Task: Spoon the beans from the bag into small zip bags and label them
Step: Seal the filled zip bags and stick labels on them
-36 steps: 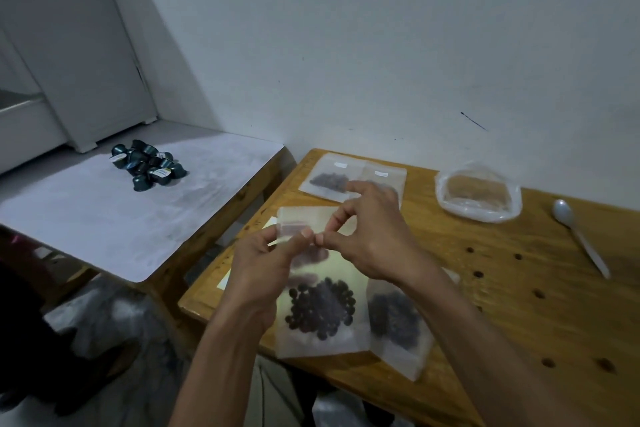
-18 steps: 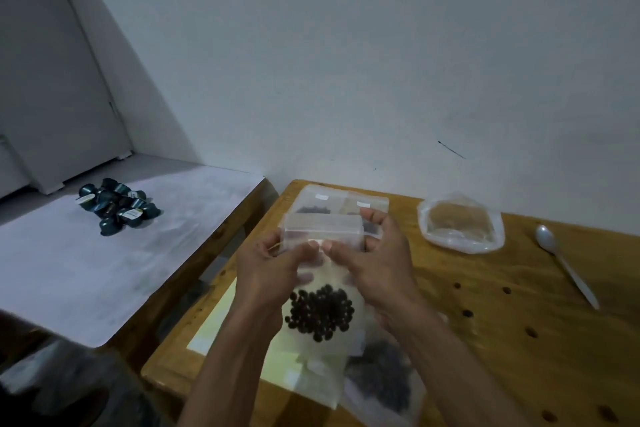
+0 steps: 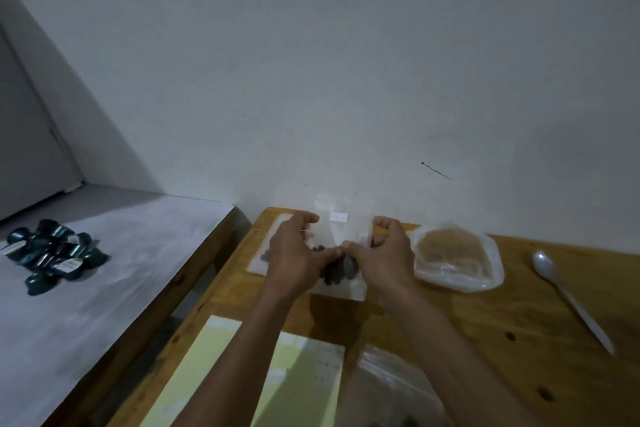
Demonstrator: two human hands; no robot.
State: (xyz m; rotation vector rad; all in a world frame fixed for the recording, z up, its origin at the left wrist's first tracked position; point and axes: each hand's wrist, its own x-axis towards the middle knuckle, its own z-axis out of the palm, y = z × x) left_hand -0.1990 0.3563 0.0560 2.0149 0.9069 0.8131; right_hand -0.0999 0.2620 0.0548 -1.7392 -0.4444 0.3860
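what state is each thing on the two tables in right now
small zip bag: held up by both hands, beans inside
left hand: gripping the bag
right hand: gripping the bag
big bag: lying open
spoon: lying unused
capsules: piled

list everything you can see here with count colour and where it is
small zip bag: one, clear with dark beans and a white label, held upright over the far left of the wooden table
flat zip bag: one, clear with dark beans, lying behind the left hand
big bag: one, clear with brownish contents, right of the hands
spoon: one, white, far right on the table
paper sheet: one, pale yellow, near left edge
near bag: one, clear, bottom edge, contents hard to tell
wooden table: one, brown
side table: one, white top, left
capsules: a pile, dark teal, on the side table
left hand: pinches the small bag
right hand: pinches it too
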